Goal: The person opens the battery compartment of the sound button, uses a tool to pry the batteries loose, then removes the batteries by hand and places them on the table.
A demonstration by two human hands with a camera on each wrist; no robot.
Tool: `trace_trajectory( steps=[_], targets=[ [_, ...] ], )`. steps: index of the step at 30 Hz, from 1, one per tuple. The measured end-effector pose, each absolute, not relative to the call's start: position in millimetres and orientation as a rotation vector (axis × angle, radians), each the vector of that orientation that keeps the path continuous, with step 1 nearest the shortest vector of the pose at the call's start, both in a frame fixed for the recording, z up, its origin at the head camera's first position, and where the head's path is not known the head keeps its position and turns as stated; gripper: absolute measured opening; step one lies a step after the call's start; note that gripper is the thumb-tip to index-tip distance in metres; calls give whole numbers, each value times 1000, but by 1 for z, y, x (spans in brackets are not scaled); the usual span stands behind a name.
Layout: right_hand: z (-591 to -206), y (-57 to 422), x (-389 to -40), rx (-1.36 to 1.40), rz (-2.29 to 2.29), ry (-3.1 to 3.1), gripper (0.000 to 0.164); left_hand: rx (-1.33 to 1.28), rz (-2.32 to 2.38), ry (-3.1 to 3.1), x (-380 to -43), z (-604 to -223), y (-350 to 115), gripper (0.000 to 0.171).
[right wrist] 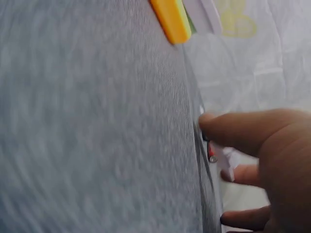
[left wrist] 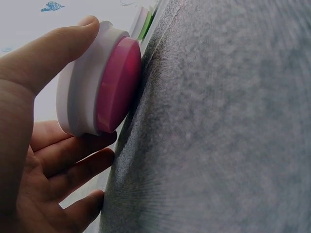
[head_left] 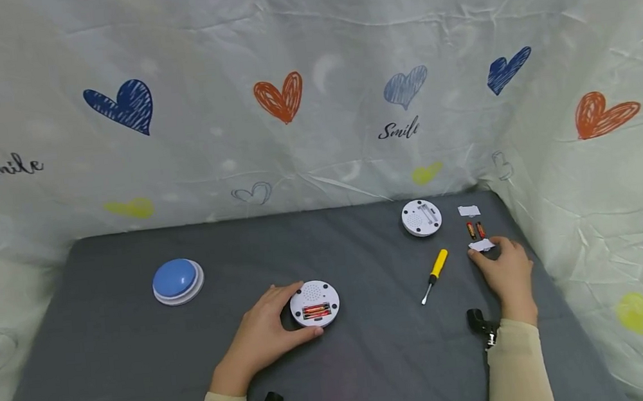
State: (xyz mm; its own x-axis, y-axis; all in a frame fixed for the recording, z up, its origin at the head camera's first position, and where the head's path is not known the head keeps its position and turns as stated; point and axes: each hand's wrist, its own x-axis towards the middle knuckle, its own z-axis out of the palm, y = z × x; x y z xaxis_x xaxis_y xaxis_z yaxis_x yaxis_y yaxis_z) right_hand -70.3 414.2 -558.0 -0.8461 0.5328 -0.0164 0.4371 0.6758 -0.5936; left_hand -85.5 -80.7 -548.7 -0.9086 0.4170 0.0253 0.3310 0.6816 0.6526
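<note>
My left hand (head_left: 264, 332) grips a round push-button (head_left: 309, 292) by its rim, thumb and fingers on opposite sides. It lies upside down, its white base up, with red-and-black batteries (head_left: 317, 311) in the uncovered compartment. In the left wrist view its pink dome (left wrist: 119, 87) faces the cloth. Over at the right, my right hand (head_left: 506, 276) pinches a small white battery cover (head_left: 481, 246) between thumb and fingers. Just beyond it lie two loose batteries (head_left: 475, 231) and another white cover (head_left: 469, 211).
A yellow-handled screwdriver (head_left: 436, 269) lies left of my right hand. Behind it sits another upturned push-button (head_left: 421, 218) with a bare battery compartment. A blue-domed button (head_left: 177, 280) stands upright at the left. The grey table (head_left: 111, 375) meets a printed curtain (head_left: 330, 45) at the back.
</note>
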Motion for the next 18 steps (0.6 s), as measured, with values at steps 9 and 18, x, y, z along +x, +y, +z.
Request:
trace_trajectory(
  steps=[9, 18],
  targets=[
    [-556, 409, -68, -816, 890, -2710, 65, 612, 1048, 2757, -85, -545, -80, 98],
    [-562, 407, -67, -831, 931, -2675, 67, 615, 1036, 2766, -84, -547, -80, 98]
  ],
)
